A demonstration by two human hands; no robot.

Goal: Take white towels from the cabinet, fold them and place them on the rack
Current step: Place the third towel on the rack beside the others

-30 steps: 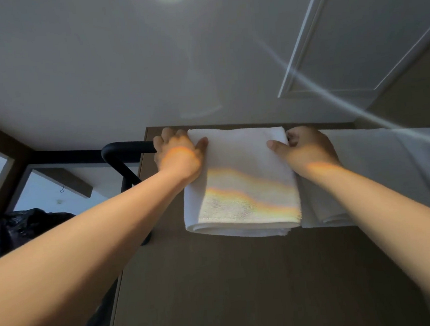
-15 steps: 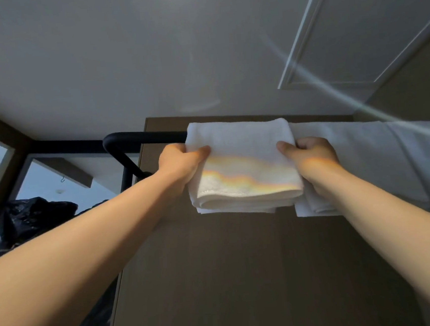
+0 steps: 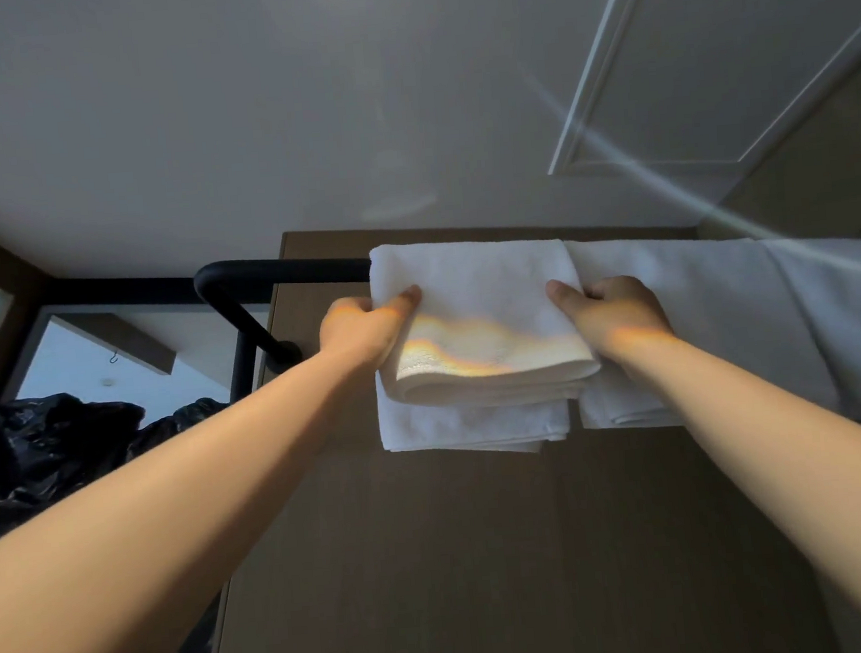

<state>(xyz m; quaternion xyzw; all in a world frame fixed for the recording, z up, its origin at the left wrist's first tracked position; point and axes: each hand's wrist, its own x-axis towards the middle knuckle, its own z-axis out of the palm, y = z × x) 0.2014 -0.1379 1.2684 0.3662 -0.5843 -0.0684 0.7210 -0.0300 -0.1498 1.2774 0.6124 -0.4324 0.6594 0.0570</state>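
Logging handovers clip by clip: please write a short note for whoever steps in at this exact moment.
Left hand: grips the left edge of the folded white towel.
Right hand: grips its right edge.
The towel hangs over the black rack bar; a second white towel hangs beside it, to the right.
Done: this towel is folded and on the rack.
Left: even it out, let go; the cabinet is out of view.

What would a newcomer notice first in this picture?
At the centre, the left hand and right hand grip the sides of a folded towel hung over the black rack. A rainbow streak of light crosses it. A second towel hangs to its right; a black bag lies lower left.
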